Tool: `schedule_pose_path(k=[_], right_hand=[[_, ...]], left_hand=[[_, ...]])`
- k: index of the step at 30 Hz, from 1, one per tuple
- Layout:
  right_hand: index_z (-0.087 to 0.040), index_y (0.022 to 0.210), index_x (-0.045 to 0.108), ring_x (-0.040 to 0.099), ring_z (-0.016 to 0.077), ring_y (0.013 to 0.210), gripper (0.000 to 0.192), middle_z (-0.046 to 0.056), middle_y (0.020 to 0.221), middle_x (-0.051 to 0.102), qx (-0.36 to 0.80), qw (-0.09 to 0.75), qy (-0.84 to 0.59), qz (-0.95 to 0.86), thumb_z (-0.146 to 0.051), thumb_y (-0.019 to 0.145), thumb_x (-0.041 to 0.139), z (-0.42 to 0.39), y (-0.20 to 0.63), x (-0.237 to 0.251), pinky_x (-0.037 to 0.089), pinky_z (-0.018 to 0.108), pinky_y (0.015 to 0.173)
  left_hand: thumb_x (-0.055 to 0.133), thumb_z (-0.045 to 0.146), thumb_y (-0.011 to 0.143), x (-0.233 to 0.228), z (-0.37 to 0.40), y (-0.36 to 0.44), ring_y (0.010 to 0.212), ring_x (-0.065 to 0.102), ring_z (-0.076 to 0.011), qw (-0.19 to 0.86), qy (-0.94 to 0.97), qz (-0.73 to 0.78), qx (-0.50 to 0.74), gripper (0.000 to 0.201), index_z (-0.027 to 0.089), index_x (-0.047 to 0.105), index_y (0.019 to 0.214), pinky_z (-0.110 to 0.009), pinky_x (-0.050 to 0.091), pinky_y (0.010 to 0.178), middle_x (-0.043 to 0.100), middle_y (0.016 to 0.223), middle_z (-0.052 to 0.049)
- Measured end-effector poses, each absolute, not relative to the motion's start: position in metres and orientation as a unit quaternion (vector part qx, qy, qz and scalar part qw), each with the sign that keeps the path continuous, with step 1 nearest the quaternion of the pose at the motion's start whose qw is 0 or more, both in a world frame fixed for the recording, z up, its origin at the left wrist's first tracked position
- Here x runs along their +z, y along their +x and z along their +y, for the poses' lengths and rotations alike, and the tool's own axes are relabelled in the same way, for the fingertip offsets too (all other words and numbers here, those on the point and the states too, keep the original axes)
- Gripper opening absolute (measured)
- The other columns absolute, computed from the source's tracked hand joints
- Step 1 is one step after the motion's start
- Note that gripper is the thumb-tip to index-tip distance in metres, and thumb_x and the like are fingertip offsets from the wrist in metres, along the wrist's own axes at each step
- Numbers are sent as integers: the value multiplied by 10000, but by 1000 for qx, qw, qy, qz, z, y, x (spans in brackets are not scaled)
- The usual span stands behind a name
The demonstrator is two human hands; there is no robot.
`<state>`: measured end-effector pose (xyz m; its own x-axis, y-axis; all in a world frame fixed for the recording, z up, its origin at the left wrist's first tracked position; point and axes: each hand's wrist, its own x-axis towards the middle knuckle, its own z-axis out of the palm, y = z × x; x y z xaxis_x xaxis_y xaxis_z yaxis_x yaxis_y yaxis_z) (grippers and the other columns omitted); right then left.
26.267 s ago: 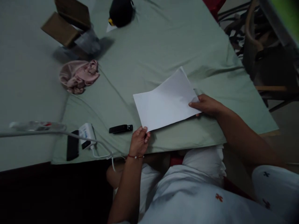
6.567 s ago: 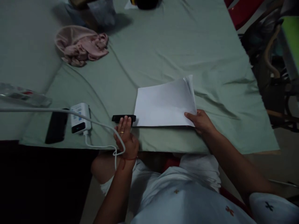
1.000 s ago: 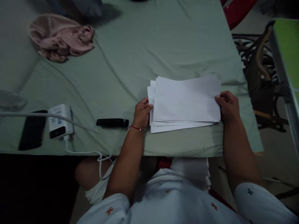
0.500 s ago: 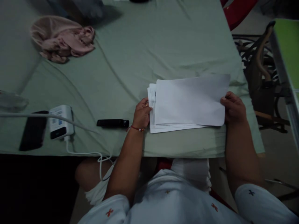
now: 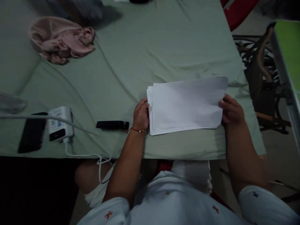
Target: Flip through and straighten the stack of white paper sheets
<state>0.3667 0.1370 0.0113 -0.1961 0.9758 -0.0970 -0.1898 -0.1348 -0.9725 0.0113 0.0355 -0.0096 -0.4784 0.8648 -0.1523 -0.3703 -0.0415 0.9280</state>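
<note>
A stack of white paper sheets (image 5: 187,104) lies near the front edge of the table, its top sheet blank and slightly raised at the right. Thin edges of the lower sheets stick out at the left and bottom. My left hand (image 5: 141,115) closes on the stack's left edge, with a red string bracelet at the wrist. At the right edge, my right hand (image 5: 232,109) pinches the paper between thumb and fingers. Left of my left hand lies a small black oblong device (image 5: 112,125).
A white power bank (image 5: 60,123) with a plugged-in cable and a black phone (image 5: 32,132) lie at the left. Crumpled pink cloth (image 5: 67,42) rests at the far left of the green tablecloth (image 5: 140,43). A red chair (image 5: 241,14) stands beyond the right side.
The top sheet has shifted left and slightly down, covering more of the sheets beneath. My right hand has moved a little left with it; my left hand stays at the left edge.
</note>
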Motion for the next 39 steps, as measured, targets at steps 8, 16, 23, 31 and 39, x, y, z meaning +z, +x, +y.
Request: schedule_pose_path(k=[8,16,23,31,39], right_hand=[[-307,932,675,745,216,807,424,-21,868,751,619,441,-434,-483,-475,650,943,136,364,9,622,350,675],[-232,1069,732,777,289,901,690,62,972,801,643,393,-472,-457,-483,485,1002,137,352,19,641,391,729],[-257,932,730,756,281,991,601,25,984,788,578,453,-502,-457,-348,404,1003,114,353,41,641,462,894],[-233,850,771,735,345,994,496,72,952,802,436,352,-569,-602,-398,445,1004,103,367,41,623,509,925],[-272,934,873,775,307,1108,572,112,1066,833,544,275,-273,-744,-807,761,765,111,360,59,587,439,1051]], left_hand=[[967,499,617,-11,35,14,834,760,-221,471,298,549,623,589,177,708,1037,-308,586,734,805,910,-51],[939,505,708,7,29,18,989,757,-239,442,373,477,662,524,220,704,1080,-324,602,842,792,1016,-44],[950,424,736,38,2,-3,1121,718,-242,327,498,410,690,552,271,707,1207,-361,568,998,753,1097,-28],[890,487,765,18,-9,-8,860,725,-248,343,593,535,495,394,196,804,1017,-381,607,823,791,908,-47],[792,422,865,19,-9,-17,1089,755,-284,386,643,462,474,279,252,865,1075,-434,582,1011,821,1127,-102]])
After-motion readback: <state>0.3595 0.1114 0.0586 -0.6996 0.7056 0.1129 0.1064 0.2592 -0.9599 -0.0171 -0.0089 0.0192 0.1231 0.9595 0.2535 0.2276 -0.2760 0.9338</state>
